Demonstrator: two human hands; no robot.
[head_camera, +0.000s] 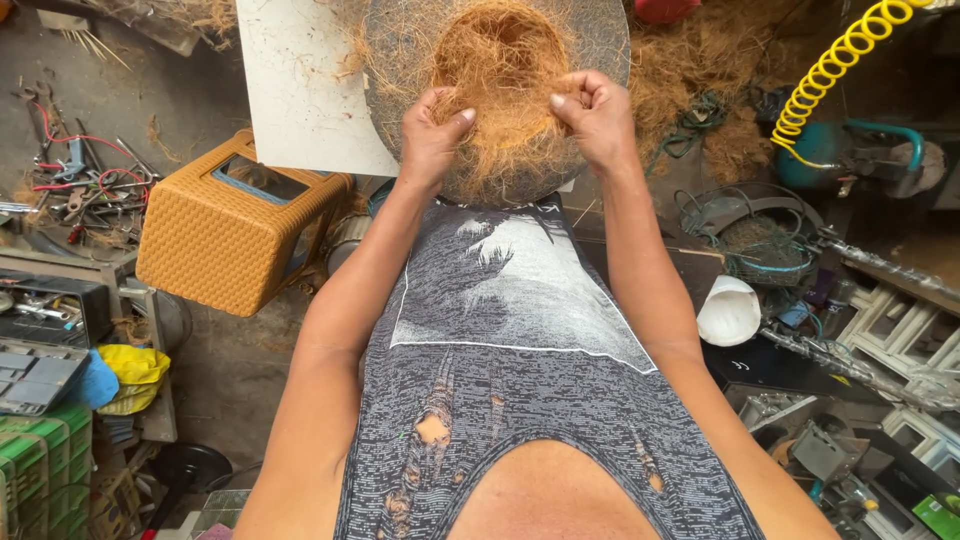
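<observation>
A cluttered workshop floor (230, 370) surrounds me. At the top centre of the frame, my left hand (432, 135) and right hand (597, 118) both clench coir fibre (500, 60) in a round mould (600, 40).

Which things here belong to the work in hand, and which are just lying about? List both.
In hand:
left hand
right hand
brown fibre wad
round grey mould

Lying about:
overturned orange stool
yellow coiled hose
white cup
scattered hand tools

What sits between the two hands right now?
In the head view, a clump of brown coconut fibre spans from the left hand to the right hand; both pinch it over the round mould.
</observation>
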